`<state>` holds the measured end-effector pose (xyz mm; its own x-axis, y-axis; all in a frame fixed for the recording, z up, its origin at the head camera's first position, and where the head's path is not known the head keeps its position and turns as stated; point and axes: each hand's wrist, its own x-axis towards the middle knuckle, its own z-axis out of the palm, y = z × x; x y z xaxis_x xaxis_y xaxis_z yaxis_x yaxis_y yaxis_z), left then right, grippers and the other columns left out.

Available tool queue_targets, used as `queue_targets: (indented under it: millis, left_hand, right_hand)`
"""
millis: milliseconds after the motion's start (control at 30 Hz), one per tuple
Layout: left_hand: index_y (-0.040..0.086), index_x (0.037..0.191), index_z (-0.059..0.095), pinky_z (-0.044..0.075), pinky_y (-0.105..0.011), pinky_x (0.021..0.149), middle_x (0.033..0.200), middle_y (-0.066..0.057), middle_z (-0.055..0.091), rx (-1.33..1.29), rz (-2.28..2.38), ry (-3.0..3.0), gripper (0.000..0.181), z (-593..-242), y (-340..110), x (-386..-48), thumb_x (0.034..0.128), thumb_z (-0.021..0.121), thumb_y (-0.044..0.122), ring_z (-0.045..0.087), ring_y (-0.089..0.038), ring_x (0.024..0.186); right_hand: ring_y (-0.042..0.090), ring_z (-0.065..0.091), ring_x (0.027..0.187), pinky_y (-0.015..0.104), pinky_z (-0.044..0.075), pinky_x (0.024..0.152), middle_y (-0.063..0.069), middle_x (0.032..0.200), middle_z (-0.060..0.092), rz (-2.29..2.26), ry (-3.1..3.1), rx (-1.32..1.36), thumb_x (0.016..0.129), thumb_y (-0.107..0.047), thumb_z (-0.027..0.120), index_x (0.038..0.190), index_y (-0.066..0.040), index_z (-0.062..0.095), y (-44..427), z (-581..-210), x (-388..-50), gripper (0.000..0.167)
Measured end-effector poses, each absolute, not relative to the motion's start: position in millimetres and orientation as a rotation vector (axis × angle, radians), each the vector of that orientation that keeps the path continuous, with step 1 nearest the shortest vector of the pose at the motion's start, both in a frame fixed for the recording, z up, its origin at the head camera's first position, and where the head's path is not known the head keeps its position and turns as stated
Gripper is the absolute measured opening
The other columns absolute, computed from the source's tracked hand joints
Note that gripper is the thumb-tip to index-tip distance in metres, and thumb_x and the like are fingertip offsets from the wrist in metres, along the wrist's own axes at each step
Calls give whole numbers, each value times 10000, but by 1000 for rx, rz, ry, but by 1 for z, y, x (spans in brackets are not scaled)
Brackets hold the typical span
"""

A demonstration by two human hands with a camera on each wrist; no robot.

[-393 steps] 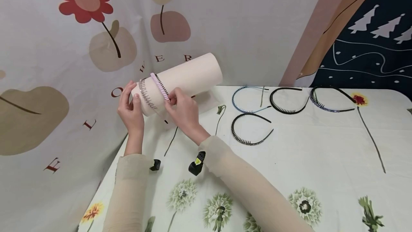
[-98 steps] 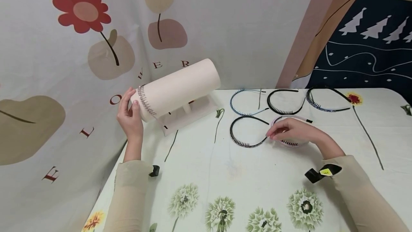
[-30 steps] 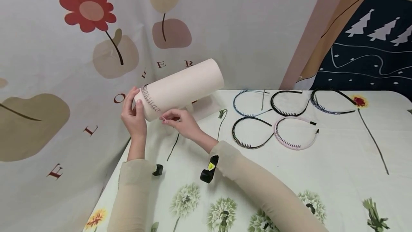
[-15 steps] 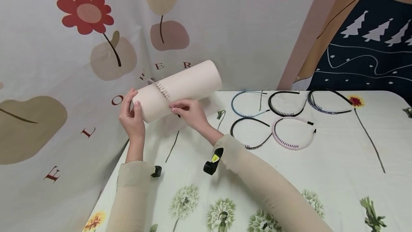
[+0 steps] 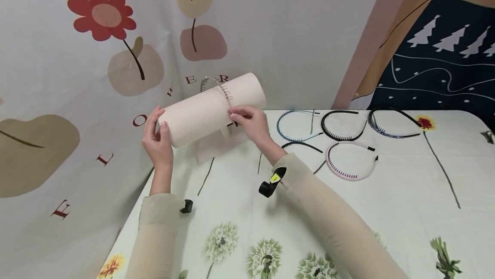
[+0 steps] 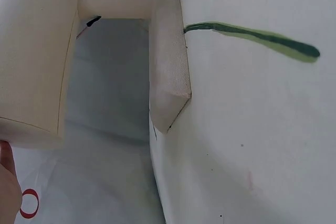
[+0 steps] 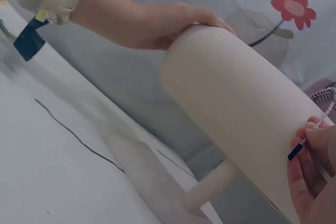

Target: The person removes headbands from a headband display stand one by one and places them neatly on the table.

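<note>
My left hand [image 5: 157, 148] holds the near left end of a cream cylinder, the bar of a headband stand [image 5: 201, 118], with thumb and fingers about its rim. Between thumb and fingers of my right hand [image 5: 253, 126] is one end of a toothed, glittery headband [image 5: 226, 92]. That headband loops over the bar right of its middle, and its far arc stands up behind the bar. In the right wrist view the black tip [image 7: 295, 152] of the headband pokes out below my fingers. The left wrist view shows the stand's post [image 6: 115, 7] and base [image 6: 170, 66].
Right of the stand, several headbands lie on the white flowered tablecloth [image 5: 348, 219]: a blue one [image 5: 279, 128], a black one [image 5: 344, 138], a dark bluish one [image 5: 400, 136], a pink one [image 5: 353, 179] and another black one [image 5: 301, 143], partly behind my right forearm. A printed curtain [image 5: 294, 47] hangs behind.
The pink headband went from the bar to the table earlier. Since then my right hand has taken the glittery headband and slid it rightward along the bar. My left hand keeps its hold.
</note>
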<state>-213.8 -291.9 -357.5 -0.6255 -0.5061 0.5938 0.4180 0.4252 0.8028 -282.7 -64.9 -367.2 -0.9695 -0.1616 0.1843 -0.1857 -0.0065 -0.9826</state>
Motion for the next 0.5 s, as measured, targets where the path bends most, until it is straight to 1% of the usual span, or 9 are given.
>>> queue_targets:
  millis: [200,367,500]
  left_hand:
    - [0,1256,658,500,-265,1066,1408,-71,611,77,-1335,-1811,384,-358,-292,-213,942,534,181,538,-147,1338]
    - [1,1253,661,505,-257,1056,1403,-71,614,84,-1326,-1809,381,-358,-293,-212,944,531,182,543,-148,1330]
    - [-8,1248,662,510,-243,1043,1400,-84,616,79,-1328,-1805,380,-357,-292,-212,941,535,177,548,-150,1327]
  right_hand:
    - [41,686,853,223,596,818,103,1140,746,2360,-2051,211,897,-107,716,1114,-37,737,-39,-364,-297,229]
    - [35,687,852,216,593,827,82,1138,741,2369,-2037,146,919,-125,691,1155,-38,721,-15,-365,-304,253]
    - [41,687,865,214,590,843,102,1168,725,2353,-2019,136,929,-123,676,1181,-17,703,2,-365,-307,275]
